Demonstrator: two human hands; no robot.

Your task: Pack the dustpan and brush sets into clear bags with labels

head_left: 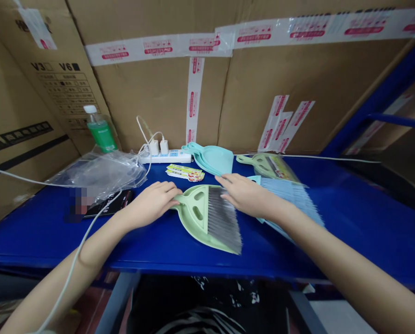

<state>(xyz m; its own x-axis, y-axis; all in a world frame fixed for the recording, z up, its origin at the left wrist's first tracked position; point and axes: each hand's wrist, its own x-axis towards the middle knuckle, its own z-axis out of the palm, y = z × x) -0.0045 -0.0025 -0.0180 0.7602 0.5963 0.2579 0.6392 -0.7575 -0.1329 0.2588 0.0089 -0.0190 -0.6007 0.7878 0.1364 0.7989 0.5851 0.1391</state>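
Observation:
My left hand [158, 200] is closed round the handle end of a light green dustpan [193, 236] and the hand brush [197, 204] lying in it. The brush's grey bristles fan out to the right over the pan. My right hand [244, 192] reaches over the far side of these bristles, its fingers stretched out to the left; whether it touches them I cannot tell. Partly under my right hand and forearm lies a light blue brush [294, 197]. Behind, a stack of light blue dustpans [216, 157] rests near the cardboard.
Back right lies a wrapped green dustpan set [271, 166]. Small printed packets [184, 172] and a white power strip [172, 156] with chargers are behind my left hand. Left are a plastic bag [99, 171], green bottle [102, 134] and black phone [111, 204]. A white cable [80, 250] crosses my left forearm.

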